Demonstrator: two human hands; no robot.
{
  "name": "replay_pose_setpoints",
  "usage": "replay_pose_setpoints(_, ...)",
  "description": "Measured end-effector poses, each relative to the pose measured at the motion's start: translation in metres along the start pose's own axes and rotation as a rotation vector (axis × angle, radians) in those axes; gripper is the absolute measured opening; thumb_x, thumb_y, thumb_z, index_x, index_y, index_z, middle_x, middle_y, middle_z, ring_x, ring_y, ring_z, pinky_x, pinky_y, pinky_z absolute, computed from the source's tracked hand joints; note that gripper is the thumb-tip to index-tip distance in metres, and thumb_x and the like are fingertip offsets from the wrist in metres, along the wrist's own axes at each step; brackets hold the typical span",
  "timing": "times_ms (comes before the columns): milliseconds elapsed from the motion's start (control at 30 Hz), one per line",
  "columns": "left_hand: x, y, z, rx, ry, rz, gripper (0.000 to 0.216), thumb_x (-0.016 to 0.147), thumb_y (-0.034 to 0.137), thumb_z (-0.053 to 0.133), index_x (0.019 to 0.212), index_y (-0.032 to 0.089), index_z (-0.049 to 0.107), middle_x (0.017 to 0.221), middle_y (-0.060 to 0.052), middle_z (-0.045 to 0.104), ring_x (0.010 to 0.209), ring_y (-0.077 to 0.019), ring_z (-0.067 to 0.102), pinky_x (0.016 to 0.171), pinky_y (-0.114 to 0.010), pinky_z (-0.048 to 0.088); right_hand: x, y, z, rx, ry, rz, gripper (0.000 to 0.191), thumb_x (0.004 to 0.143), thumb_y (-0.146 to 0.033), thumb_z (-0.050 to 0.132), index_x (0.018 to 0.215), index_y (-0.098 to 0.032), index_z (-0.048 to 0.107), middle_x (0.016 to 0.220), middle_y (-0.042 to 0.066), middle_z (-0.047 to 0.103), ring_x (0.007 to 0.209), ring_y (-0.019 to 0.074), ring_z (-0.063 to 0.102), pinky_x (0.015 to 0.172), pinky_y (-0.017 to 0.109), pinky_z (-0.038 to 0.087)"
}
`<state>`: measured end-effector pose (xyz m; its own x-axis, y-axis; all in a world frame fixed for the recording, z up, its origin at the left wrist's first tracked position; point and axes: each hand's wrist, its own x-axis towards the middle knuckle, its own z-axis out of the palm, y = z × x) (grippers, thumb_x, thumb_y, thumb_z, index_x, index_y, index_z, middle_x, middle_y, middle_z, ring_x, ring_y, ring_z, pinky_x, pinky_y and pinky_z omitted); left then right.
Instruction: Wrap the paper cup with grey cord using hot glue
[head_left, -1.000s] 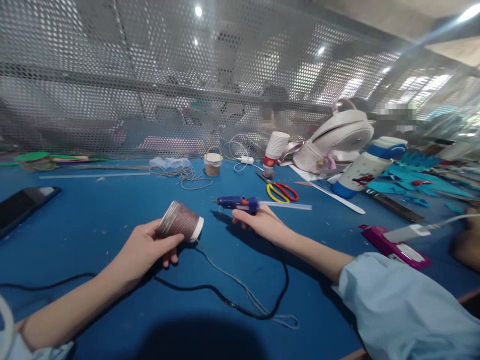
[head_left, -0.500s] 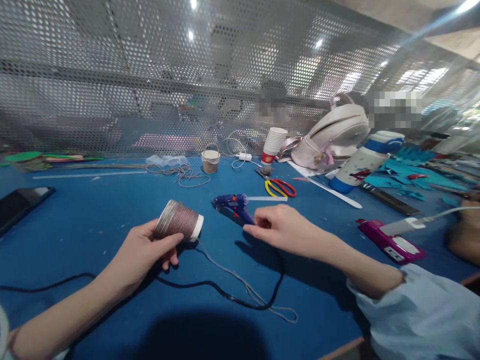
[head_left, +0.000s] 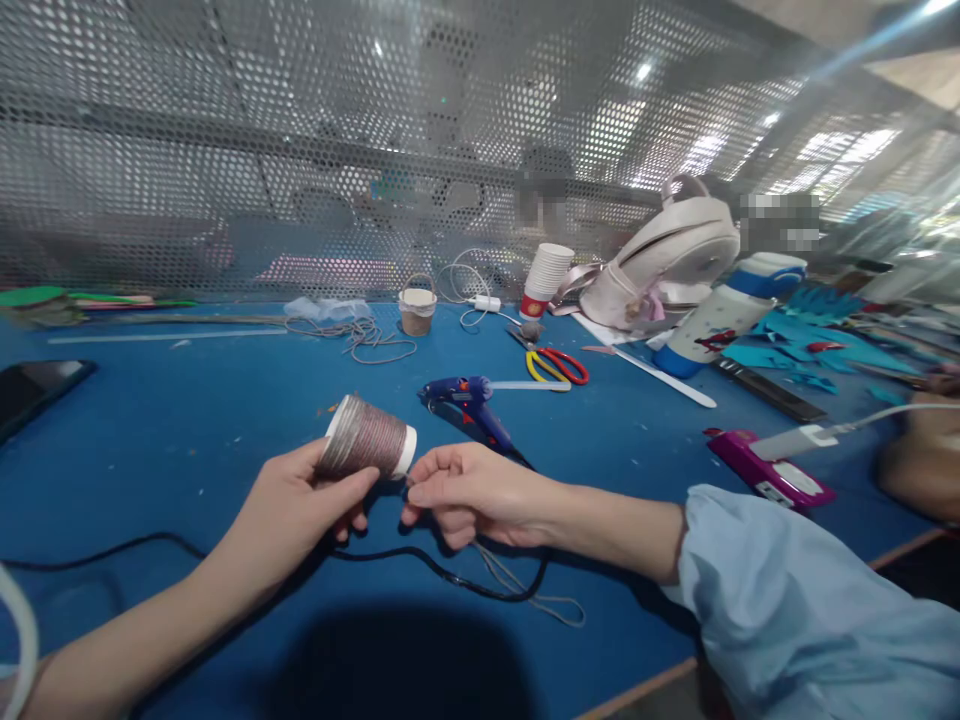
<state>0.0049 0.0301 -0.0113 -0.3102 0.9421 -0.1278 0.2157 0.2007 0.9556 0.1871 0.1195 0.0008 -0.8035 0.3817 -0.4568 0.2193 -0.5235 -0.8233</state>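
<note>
My left hand (head_left: 307,500) is closed round a paper cup (head_left: 367,440) wound with grey string, tilted on its side with its white rim facing right. Just beside that rim, my right hand (head_left: 472,495) pinches the grey string (head_left: 510,580) where it leaves the cup. The string's loose end trails under the right hand and loops on the blue table. Behind the right hand lies a blue hot glue gun (head_left: 469,400) with a clear glue stick in its back. Its black cord (head_left: 442,572) curves across the table below both hands.
Farther back are a small string-wrapped bucket (head_left: 417,310), scissors (head_left: 555,368), stacked paper cups (head_left: 546,278) and tangled string (head_left: 360,335). On the right stand a white bottle (head_left: 727,315), a backpack (head_left: 664,260) and a purple power strip (head_left: 772,475). A phone (head_left: 41,390) lies left.
My right hand has let go of the glue gun's handle and moved left to pinch the string by the cup. The gun rests on the table; my left hand still holds the cup.
</note>
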Motion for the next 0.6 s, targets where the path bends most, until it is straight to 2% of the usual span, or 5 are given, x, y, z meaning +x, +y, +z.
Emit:
replay_pose_setpoints(100, -0.002, 0.001, 0.001, 0.016, 0.009, -0.023, 0.031, 0.067, 0.047, 0.071, 0.077, 0.018, 0.066, 0.047, 0.0, 0.064, 0.041, -0.0131, 0.052, 0.044, -0.025, 0.043, -0.006, -0.005, 0.001, -0.336, 0.119, -0.077, 0.016, 0.087, -0.022, 0.068, 0.077, -0.017, 0.056, 0.058, -0.007, 0.057, 0.039, 0.0033, 0.036, 0.041, 0.019, 0.027)
replay_pose_setpoints(200, -0.003, 0.003, 0.001, 0.024, -0.008, -0.038, 0.03, 0.068, 0.046, 0.071, 0.077, 0.018, 0.066, 0.047, 0.0, 0.065, 0.041, -0.013, 0.053, 0.044, -0.025, 0.043, -0.009, -0.005, 0.001, -0.714, 0.23, -0.389, 0.015, 0.09, -0.02, 0.064, 0.076, -0.015, 0.062, 0.063, -0.005, 0.056, 0.055, 0.0063, 0.048, 0.053, 0.019, 0.037)
replay_pose_setpoints(300, -0.004, 0.004, 0.003, 0.013, -0.045, -0.051, 0.029, 0.069, 0.045, 0.071, 0.078, 0.018, 0.066, 0.047, 0.001, 0.064, 0.04, -0.0125, 0.053, 0.043, -0.024, 0.043, -0.01, 0.0, -0.001, -0.931, 0.279, -0.694, 0.013, 0.091, -0.02, 0.061, 0.081, -0.015, 0.067, 0.069, -0.003, 0.061, 0.062, 0.0079, 0.05, 0.059, 0.02, 0.039)
replay_pose_setpoints(433, -0.005, 0.004, 0.005, -0.013, -0.076, -0.086, 0.028, 0.067, 0.045, 0.071, 0.076, 0.019, 0.064, 0.044, 0.0, 0.063, 0.037, -0.013, 0.053, 0.04, -0.023, 0.04, -0.005, 0.005, -0.004, -1.029, 0.324, -0.91, 0.013, 0.091, -0.018, 0.061, 0.084, -0.016, 0.072, 0.069, -0.001, 0.066, 0.059, 0.008, 0.052, 0.058, 0.02, 0.039)
replay_pose_setpoints(600, -0.007, 0.002, 0.007, -0.029, -0.119, -0.11, 0.03, 0.069, 0.045, 0.07, 0.08, 0.019, 0.064, 0.043, 0.0, 0.064, 0.035, -0.0123, 0.051, 0.04, -0.022, 0.039, -0.002, 0.006, -0.006, -0.985, 0.341, -0.96, 0.015, 0.091, -0.018, 0.061, 0.08, -0.015, 0.071, 0.065, -0.002, 0.064, 0.054, 0.0067, 0.05, 0.055, 0.019, 0.039)
